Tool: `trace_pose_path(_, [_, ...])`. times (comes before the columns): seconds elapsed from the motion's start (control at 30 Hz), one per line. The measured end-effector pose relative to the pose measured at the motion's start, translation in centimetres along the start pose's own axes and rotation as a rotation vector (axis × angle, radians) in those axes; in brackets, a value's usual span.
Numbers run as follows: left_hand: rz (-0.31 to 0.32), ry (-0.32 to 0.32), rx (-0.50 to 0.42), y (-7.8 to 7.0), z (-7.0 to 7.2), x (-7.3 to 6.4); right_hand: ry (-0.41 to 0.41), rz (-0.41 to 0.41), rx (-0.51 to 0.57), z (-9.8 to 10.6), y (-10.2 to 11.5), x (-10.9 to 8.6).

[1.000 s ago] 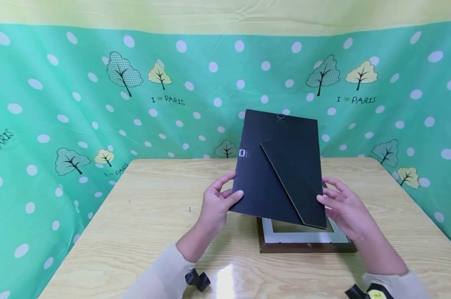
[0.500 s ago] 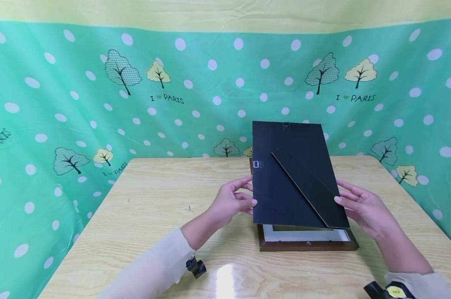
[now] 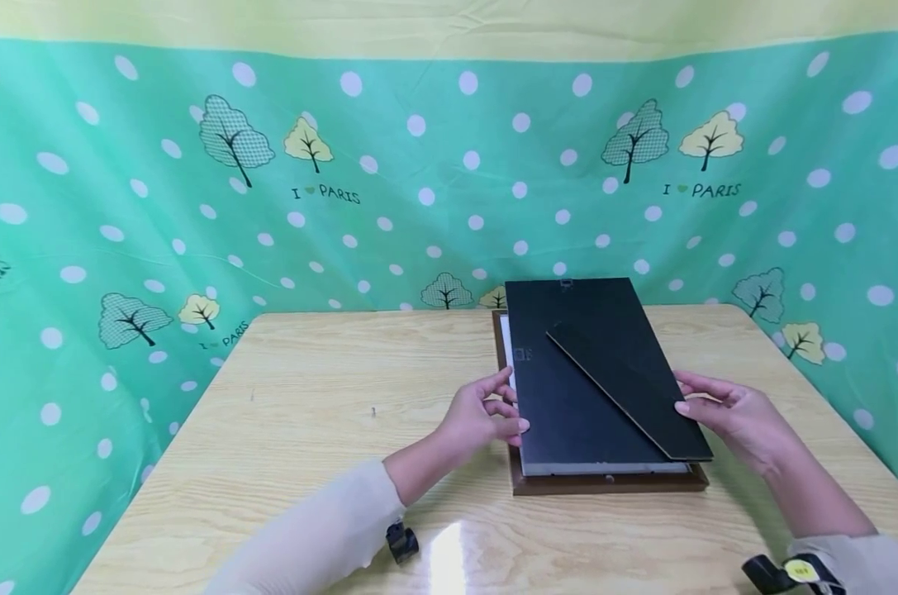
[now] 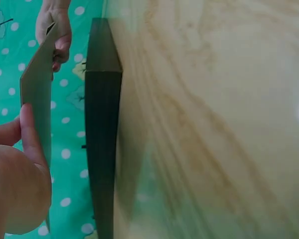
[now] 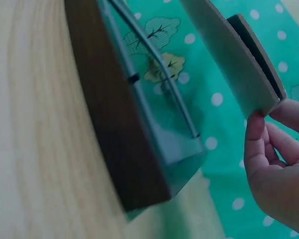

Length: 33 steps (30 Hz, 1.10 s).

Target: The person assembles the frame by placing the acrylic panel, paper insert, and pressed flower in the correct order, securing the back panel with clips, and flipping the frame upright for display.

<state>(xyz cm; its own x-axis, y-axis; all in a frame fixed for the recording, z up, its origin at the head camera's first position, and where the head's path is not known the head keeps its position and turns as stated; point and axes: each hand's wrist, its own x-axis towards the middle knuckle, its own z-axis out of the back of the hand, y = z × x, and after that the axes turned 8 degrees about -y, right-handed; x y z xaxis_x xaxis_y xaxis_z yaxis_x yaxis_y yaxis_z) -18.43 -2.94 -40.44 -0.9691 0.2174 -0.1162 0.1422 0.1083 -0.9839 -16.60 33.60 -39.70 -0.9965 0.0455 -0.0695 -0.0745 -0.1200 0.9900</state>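
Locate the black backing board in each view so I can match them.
Head: right of centre, backing board over the frame.
Left wrist: left side, board steeply angled.
Right wrist: upper right, board with its pale face showing.
Shared landmark: brown picture frame.

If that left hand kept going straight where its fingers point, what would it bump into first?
The black board: the left hand is pinching its edge. Farther along that line, the slanted stand flap might come next, though depth is hard to judge.
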Motion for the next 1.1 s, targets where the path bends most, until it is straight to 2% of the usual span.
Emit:
trace_pose_path(0.2, [0.027,0.018,-0.012,1.0,-0.5,0.1,0.058,0.009,0.124,0.7,-1.3,0.2])
trace_pose_path(0.5, [0.051,0.015,0.056,2.1,-1.0,0.0,0.097,-0.008,0.096,1.3,-2.2,0.7])
trace_pose_path(0.77, [0.082,-0.029,0.143,2.3,-0.5,0.4,0.071,-0.044,0.025,0.6,-2.3,1.1])
trace_pose_path(1.03, [0.07,-0.037,0.181,2.3,0.1,1.0,0.038,-0.044,-0.169,-0.4,-2.2,1.5])
trace_pose_path(1.1, [0.073,-0.041,0.174,2.2,0.2,1.1,0.036,-0.039,-0.19,-0.6,-2.2,1.6])
